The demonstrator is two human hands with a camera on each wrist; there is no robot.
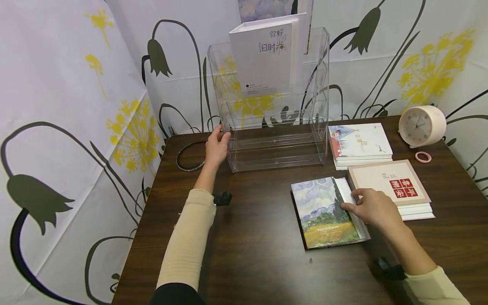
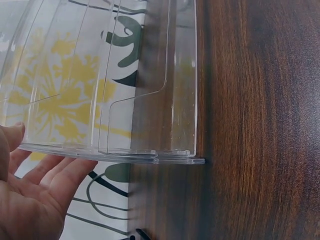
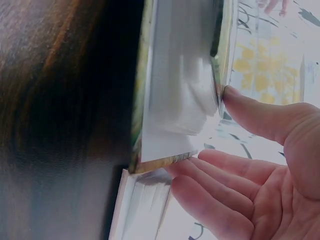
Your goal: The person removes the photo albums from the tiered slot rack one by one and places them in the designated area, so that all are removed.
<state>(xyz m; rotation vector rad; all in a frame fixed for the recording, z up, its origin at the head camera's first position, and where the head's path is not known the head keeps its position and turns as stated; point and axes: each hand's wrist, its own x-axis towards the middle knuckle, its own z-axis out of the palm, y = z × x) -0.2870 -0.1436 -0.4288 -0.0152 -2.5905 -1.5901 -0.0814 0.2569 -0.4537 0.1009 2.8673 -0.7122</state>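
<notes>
At the left side of a clear acrylic tiered rack, my left hand grips the side panel. The left wrist view shows the thumb on one side of that panel and the fingers of the left hand on the other. My right hand holds the right edge of a photo album with a painted landscape cover. In the right wrist view, its thumb touches the front cover and its fingers reach the back cover's edge; the pages show between the parted covers.
A white book stands in the rack's upper tier, with a painted-cover one behind. To the right lie stacked white books and beige-covered books. A round clock, pink ring and dark hoop are on the table.
</notes>
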